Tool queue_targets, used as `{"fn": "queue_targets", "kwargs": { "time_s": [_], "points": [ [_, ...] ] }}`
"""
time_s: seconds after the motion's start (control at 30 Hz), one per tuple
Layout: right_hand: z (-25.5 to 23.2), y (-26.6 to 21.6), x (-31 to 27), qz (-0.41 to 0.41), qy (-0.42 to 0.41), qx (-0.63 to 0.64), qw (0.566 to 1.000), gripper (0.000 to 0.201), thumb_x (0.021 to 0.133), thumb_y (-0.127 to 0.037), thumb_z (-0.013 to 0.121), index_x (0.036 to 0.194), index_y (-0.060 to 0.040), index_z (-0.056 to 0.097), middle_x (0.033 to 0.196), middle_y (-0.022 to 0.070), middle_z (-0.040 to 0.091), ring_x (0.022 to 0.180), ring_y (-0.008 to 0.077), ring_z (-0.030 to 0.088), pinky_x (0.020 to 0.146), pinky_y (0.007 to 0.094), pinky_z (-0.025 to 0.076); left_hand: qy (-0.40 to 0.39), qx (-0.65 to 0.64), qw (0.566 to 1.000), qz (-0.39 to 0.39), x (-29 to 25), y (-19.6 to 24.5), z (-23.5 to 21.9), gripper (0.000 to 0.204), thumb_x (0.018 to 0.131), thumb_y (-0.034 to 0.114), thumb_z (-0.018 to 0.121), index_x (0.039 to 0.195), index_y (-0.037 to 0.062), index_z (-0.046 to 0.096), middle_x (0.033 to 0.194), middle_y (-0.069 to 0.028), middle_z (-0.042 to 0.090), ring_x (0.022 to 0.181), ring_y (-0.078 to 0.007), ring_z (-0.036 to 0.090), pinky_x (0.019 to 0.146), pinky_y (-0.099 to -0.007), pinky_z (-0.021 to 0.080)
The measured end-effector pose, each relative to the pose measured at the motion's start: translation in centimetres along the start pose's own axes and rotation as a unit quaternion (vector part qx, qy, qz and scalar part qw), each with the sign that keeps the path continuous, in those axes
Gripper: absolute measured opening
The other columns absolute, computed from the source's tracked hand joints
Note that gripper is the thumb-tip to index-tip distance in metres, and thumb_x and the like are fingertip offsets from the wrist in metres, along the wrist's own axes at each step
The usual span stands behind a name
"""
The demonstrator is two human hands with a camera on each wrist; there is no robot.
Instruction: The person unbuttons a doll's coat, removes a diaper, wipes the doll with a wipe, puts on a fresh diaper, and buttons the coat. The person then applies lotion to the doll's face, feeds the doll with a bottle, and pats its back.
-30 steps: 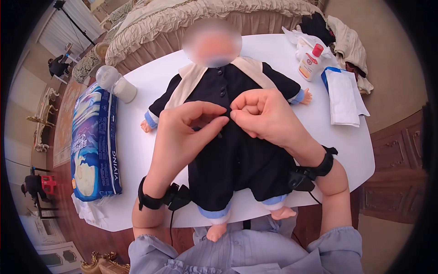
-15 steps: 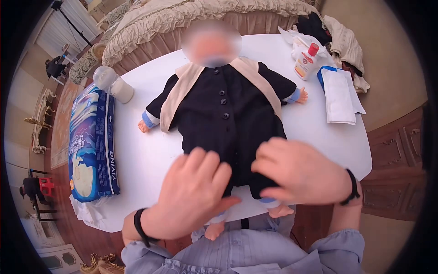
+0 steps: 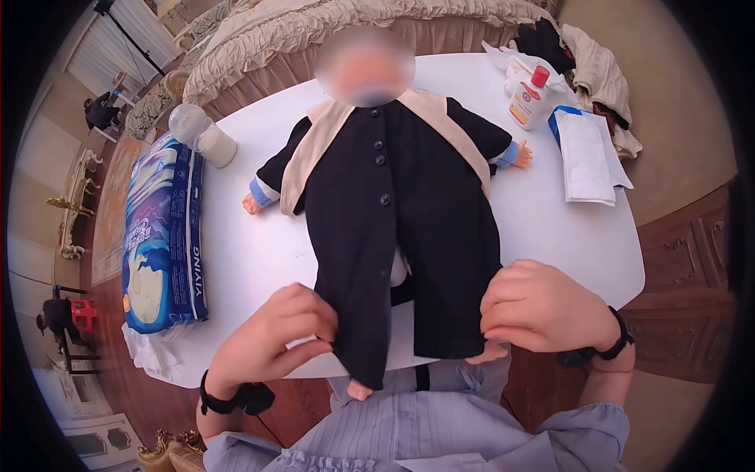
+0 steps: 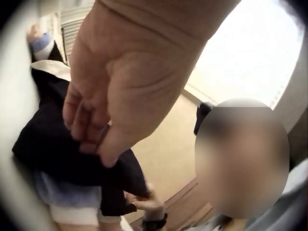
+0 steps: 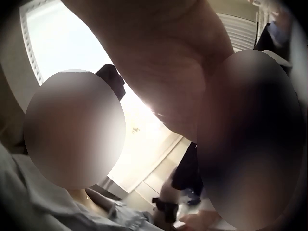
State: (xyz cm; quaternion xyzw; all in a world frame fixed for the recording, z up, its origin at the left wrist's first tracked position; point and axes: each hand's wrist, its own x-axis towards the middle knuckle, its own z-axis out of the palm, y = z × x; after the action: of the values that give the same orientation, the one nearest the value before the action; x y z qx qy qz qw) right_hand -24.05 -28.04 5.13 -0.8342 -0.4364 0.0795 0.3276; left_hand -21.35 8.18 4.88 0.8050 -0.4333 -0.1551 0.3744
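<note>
A doll lies on its back on the table, its head towards the far side, dressed in a black buttoned romper (image 3: 354, 220) with a wide beige collar (image 3: 448, 130). By the leg on the left, my left hand (image 3: 287, 330) pinches the dark cloth between thumb and fingers, as the left wrist view also shows. My right hand (image 3: 539, 307) pinches the outer edge of the other leg near its hem. The front parts below the lowest fastened button, and something white (image 3: 399, 267) shows in the gap. A doll's foot (image 3: 359, 389) pokes out below the left hem.
A blue diaper pack (image 3: 163, 236) and a baby bottle (image 3: 214, 145) stand on the white table (image 3: 271, 275) at left. At the far right are a lotion bottle with a red cap (image 3: 528, 102) and folded white cloths (image 3: 586, 157). A ruffled bed (image 3: 377, 23) stands behind.
Both hands have left the button front at the doll's middle and moved down and apart to the leg hems. The romper's legs now stretch nearer to me, over the blue cuffs.
</note>
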Motion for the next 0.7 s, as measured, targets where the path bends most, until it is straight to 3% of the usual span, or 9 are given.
{"fn": "queue_targets", "kwargs": {
  "time_s": [0.13, 0.17, 0.23, 0.27, 0.3, 0.33, 0.5, 0.53, 0.7],
  "points": [
    [-0.8, -0.4, 1.0, 0.014, -0.134, -0.057, 0.989, 0.012, 0.085, -0.019, 0.067, 0.083, -0.0073, 0.064, 0.086, 0.0039, 0.061, 0.084, 0.0225, 0.060, 0.074, 0.0331, 0.045, -0.072, 0.116, 0.990, -0.027, 0.9, 1.1, 0.5, 0.020, 0.078, 0.019, 0.078, 0.084, 0.0066, 0.063, 0.087, -0.0066, 0.062, 0.089, -0.0275, 0.059, 0.075, -0.0368, 0.048],
    [-1.3, -0.6, 1.6, 0.003, -0.097, -0.071, 0.993, 0.012, 0.086, -0.018, 0.066, 0.082, -0.0065, 0.064, 0.085, 0.0052, 0.062, 0.083, 0.0237, 0.061, 0.073, 0.0345, 0.046, -0.071, 0.117, 0.990, -0.027, 1.6, 1.9, 0.6, 0.020, 0.078, 0.019, 0.078, 0.084, 0.0066, 0.063, 0.087, -0.0066, 0.062, 0.089, -0.0275, 0.059, 0.075, -0.0368, 0.048],
    [-1.4, -0.9, 3.4, -0.008, -0.060, -0.083, 0.995, 0.012, 0.087, -0.016, 0.064, 0.081, -0.0056, 0.063, 0.085, 0.0066, 0.062, 0.082, 0.0248, 0.062, 0.071, 0.0358, 0.048, 0.093, 0.110, 0.985, -0.099, 3.4, 3.6, 1.2, 0.027, 0.075, 0.020, 0.082, 0.083, 0.0050, 0.062, 0.085, -0.0077, 0.061, 0.081, -0.0269, 0.059, 0.068, -0.0354, 0.048],
    [-1.1, -1.0, 4.7, 0.020, 0.051, -0.087, 0.995, 0.014, 0.087, -0.017, 0.064, 0.080, -0.0045, 0.063, 0.082, 0.0086, 0.062, 0.079, 0.0271, 0.063, 0.069, 0.0383, 0.049, 0.094, 0.110, 0.984, -0.100, 4.7, 3.9, 1.8, 0.027, 0.075, 0.020, 0.082, 0.083, 0.0050, 0.062, 0.085, -0.0077, 0.061, 0.081, -0.0269, 0.059, 0.068, -0.0354, 0.048],
    [-0.9, -0.9, 5.9, 0.047, 0.161, -0.091, 0.982, 0.016, 0.088, -0.017, 0.063, 0.079, -0.0035, 0.062, 0.079, 0.0105, 0.062, 0.076, 0.0294, 0.063, 0.067, 0.0408, 0.050, 0.165, 0.180, 0.967, -0.072, 6.3, 4.1, 2.3, 0.032, 0.072, 0.022, 0.083, 0.084, 0.0045, 0.059, 0.083, -0.0085, 0.058, 0.078, -0.0278, 0.058, 0.065, -0.0361, 0.047],
    [-0.7, -0.6, 7.1, 0.046, 0.161, -0.093, 0.981, 0.016, 0.088, -0.017, 0.063, 0.079, -0.0035, 0.062, 0.079, 0.0105, 0.062, 0.076, 0.0294, 0.063, 0.067, 0.0408, 0.050, 0.234, 0.248, 0.939, -0.042, 7.8, 4.0, 2.7, 0.037, 0.070, 0.024, 0.084, 0.086, 0.0039, 0.057, 0.081, -0.0094, 0.054, 0.074, -0.0287, 0.058, 0.061, -0.0367, 0.047],
    [0.8, 1.9, 10.9, 0.118, 0.158, -0.134, 0.971, 0.018, 0.086, -0.017, 0.063, 0.079, -0.0006, 0.063, 0.071, 0.0180, 0.064, 0.071, 0.0349, 0.066, 0.065, 0.0421, 0.054, 0.248, 0.313, 0.915, -0.062, 10.8, 1.4, 3.6, 0.037, 0.070, 0.024, 0.079, 0.087, 0.0029, 0.053, 0.082, -0.0123, 0.052, 0.076, -0.0304, 0.058, 0.063, -0.0394, 0.049],
    [1.0, 2.0, 10.8, 0.089, 0.175, -0.151, 0.969, 0.017, 0.085, -0.017, 0.064, 0.079, -0.0006, 0.064, 0.071, 0.0177, 0.065, 0.070, 0.0338, 0.068, 0.064, 0.0404, 0.055, 0.239, 0.316, 0.914, -0.083, 10.9, 1.1, 3.7, 0.033, 0.071, 0.021, 0.077, 0.087, 0.0029, 0.054, 0.082, -0.0125, 0.052, 0.077, -0.0308, 0.059, 0.064, -0.0396, 0.050],
    [1.8, 2.1, 10.6, 0.112, 0.160, -0.157, 0.968, 0.013, 0.083, -0.014, 0.065, 0.080, -0.0012, 0.063, 0.073, 0.0161, 0.065, 0.071, 0.0337, 0.066, 0.065, 0.0423, 0.053, 0.206, 0.250, 0.944, -0.060, 9.9, 0.5, 2.3, 0.014, 0.075, 0.007, 0.069, 0.082, 0.0025, 0.057, 0.080, -0.0121, 0.056, 0.079, -0.0313, 0.061, 0.067, -0.0404, 0.051]
  ]
}}
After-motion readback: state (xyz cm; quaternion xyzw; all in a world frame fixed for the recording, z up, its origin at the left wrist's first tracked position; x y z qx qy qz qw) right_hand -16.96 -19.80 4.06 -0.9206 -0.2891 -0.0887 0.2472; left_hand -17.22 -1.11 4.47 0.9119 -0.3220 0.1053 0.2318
